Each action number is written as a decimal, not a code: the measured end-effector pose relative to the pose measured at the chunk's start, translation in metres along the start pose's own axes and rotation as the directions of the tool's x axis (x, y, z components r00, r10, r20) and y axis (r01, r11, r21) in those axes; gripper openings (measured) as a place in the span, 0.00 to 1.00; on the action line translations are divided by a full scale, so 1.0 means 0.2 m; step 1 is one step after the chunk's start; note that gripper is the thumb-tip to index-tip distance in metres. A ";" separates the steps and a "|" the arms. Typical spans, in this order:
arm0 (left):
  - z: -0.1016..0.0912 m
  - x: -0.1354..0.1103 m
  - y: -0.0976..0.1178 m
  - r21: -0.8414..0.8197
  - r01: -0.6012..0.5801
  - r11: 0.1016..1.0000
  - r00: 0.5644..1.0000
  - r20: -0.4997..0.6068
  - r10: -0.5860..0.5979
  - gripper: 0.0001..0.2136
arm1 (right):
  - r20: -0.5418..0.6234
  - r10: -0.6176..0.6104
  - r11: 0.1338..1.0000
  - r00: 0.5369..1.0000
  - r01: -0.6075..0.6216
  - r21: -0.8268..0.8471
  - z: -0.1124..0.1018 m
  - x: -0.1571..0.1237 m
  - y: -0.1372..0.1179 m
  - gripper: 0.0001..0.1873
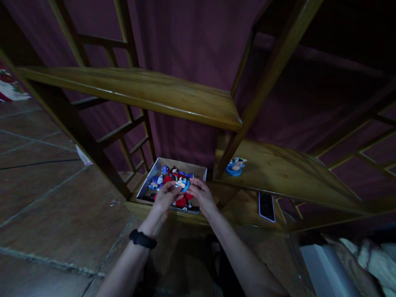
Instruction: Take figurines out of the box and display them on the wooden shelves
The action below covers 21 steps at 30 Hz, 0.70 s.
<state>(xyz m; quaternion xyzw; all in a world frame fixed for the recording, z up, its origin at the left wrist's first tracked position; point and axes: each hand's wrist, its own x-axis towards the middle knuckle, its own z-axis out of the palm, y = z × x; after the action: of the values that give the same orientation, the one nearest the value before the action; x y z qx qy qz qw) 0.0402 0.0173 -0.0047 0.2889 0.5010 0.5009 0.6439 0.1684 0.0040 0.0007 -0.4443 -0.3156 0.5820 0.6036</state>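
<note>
Both of my hands meet over an open cardboard box (140,193) on the low shelf. Between them is a small figurine (183,185) with blue and white parts and a blue base. My left hand (167,197) grips it from the left, fingers curled. On the other side, my right hand (199,192) pinches its right edge. Below, the box holds several colourful figurines, among them a purple one (156,181) and a red one (180,202). A similar figurine with a blue base (235,166) stands on the shelf to the right.
A phone (266,207) lies on the lower board at right. The wooden shelf (133,93) overhangs the box, and a slanting post (241,128) rises between the box and the right shelf. A pale box (328,268) and some cloth (371,260) are at the lower right.
</note>
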 end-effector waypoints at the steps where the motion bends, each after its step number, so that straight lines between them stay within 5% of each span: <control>1: 0.00 0.00 0.00 -0.009 0.015 1.000 1.000 -0.008 -0.015 0.16 | 0.007 -0.003 1.000 1.000 0.003 0.000 0.00 0.00 0.00 0.16; 13: -0.01 -0.02 0.02 -0.146 0.094 0.985 0.995 0.000 -0.095 0.15 | -0.017 0.069 0.992 0.997 -0.070 -0.109 0.01 0.01 0.02 0.18; 21: 0.00 -0.04 0.04 -0.124 0.032 0.992 0.999 0.030 -0.029 0.14 | 0.002 0.084 0.984 0.996 -0.082 -0.157 0.01 0.01 0.03 0.19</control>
<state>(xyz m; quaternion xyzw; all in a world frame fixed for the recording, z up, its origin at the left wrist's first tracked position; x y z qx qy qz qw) 0.0374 0.0127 0.0055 0.2475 0.4639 0.5172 0.6753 0.1648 0.0053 -0.0037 -0.5005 -0.3442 0.5820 0.5406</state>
